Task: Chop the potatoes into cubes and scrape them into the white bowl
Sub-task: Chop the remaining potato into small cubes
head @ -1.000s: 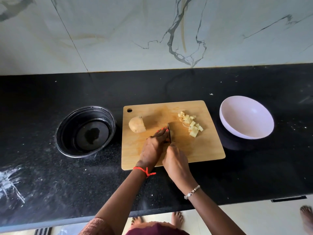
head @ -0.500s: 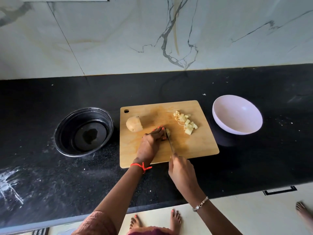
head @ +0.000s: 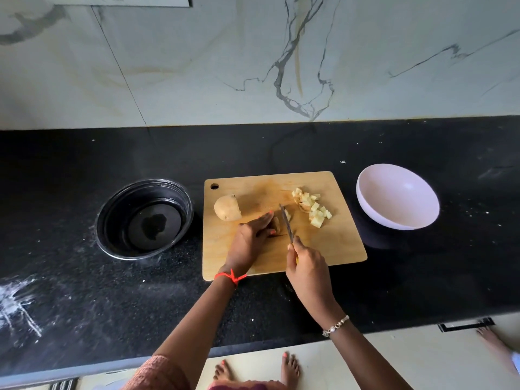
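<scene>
Potato piece [head: 277, 224] is held in grip by the left hand [head: 250, 240]; the right hand [head: 307, 267] grips the knife [head: 286, 221].

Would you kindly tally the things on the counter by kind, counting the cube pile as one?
Bowls: 2 (black bowl, white bowl)
Cutting board: 1
Knife: 1
Potato lots: 3 (uncut chunk, piece being cut, cube pile)
Total: 7

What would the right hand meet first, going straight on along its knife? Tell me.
Likely the potato piece under the knife that the right hand grips; beyond it, bare cutting board. Depth is unclear.
</scene>
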